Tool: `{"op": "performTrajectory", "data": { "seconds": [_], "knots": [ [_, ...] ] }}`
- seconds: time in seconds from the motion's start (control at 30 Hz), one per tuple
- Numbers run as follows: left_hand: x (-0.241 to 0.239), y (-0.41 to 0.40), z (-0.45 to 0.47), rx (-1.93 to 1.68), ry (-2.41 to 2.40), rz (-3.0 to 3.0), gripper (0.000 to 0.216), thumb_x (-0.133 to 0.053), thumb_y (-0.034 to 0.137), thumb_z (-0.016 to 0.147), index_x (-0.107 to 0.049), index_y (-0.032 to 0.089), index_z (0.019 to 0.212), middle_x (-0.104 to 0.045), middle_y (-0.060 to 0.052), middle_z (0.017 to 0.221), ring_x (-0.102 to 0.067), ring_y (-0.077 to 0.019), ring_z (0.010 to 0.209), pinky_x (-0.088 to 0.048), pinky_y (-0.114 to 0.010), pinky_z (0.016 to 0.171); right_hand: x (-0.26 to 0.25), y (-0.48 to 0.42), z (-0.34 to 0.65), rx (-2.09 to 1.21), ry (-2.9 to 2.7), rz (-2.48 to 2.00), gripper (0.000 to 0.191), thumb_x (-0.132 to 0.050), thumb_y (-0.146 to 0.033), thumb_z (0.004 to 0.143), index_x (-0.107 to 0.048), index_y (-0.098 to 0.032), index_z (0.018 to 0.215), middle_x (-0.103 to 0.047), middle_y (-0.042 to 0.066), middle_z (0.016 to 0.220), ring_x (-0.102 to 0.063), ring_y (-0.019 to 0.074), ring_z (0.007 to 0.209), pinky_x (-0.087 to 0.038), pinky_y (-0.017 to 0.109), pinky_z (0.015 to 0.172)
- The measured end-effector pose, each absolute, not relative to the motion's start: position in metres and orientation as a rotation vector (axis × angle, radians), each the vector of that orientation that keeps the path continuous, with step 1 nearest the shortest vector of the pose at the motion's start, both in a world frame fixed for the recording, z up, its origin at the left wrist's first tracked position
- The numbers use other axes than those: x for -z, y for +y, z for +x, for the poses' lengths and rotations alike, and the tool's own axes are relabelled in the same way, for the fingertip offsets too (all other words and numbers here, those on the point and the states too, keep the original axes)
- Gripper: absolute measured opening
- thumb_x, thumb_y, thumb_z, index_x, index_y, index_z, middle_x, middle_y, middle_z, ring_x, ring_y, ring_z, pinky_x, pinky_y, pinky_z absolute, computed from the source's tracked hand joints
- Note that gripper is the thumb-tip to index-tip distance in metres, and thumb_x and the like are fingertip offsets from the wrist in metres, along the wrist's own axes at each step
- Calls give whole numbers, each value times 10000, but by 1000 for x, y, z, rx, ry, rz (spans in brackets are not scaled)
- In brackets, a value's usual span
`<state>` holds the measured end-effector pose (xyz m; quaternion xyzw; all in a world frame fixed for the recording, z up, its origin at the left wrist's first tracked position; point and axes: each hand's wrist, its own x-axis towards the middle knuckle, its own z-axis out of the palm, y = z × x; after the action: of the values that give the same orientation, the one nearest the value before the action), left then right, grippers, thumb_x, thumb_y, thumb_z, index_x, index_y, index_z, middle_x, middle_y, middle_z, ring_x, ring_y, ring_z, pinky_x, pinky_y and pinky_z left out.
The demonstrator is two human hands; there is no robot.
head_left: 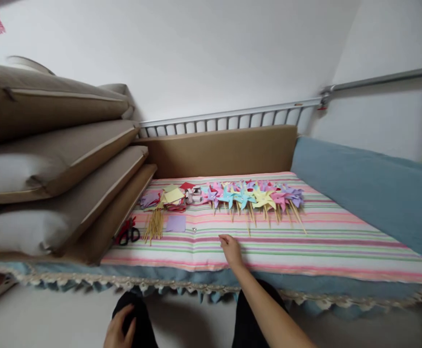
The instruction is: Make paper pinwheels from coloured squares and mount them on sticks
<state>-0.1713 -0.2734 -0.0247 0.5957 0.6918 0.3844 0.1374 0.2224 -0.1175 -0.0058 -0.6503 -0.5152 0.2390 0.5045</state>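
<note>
On my feed I see a crowded row of paper pinwheels (pixel 263 197), pink, purple, blue and yellow, lying overlapped on a striped cloth (pixel 323 261), their wooden sticks pointing toward the near edge. To their left I make out stacked coloured paper squares (pixel 174 195), a bundle of bare sticks (pixel 154 224) fanned slightly below them, and one flat purple square (pixel 175 223) just beside the bundle. Near that square sits a tiny shiny piece (pixel 194 229), too small for me to identify.

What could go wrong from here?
The small shiny bit lying on the striped cloth, left of the right hand, could get brushed away. The pinwheels overlap, so lifting one might bend its neighbours' paper blades. The sticks lie in a loose-looking pile and might scatter if bumped.
</note>
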Motion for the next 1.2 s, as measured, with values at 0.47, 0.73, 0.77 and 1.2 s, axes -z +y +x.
{"op": "performTrajectory", "data": {
  "seconds": [0.47,0.73,0.77,1.2],
  "knots": [
    [-59,-41,-50,-839,1648,2000,286,-566,212,743,-614,128,1011,-659,-112,1026,-603,-217,979,-448,-378,902,-5,-26,169,-886,-1196,-1362,199,-570,-297,682,-692,-169,774,-724,81,793,-651,216,734,-496,320,669],
    [-38,15,-37,-372,1474,2307,584,-681,101,596,-558,127,1166,-544,-164,1246,-468,-278,1181,-367,-405,992,-5,10,161,-1019,-1128,-1387,246,-591,-340,681,-688,-160,819,-715,71,798,-638,185,703,-474,269,577],
    [-36,17,-39,-355,1477,2320,589,-678,99,600,-554,129,1174,-533,-164,1259,-462,-279,1185,-365,-410,993,-6,9,159,-1026,-1127,-1389,238,-592,-332,680,-687,-159,815,-714,70,798,-637,182,701,-474,269,583],
    [-31,23,-51,-328,1384,2327,524,-642,136,638,-581,184,1156,-520,-115,1292,-456,-261,1193,-347,-409,1010,-3,5,146,-1034,-1205,-1376,171,-571,-270,709,-682,-167,789,-666,31,677,-580,142,596,-462,253,558]
  ]
}}
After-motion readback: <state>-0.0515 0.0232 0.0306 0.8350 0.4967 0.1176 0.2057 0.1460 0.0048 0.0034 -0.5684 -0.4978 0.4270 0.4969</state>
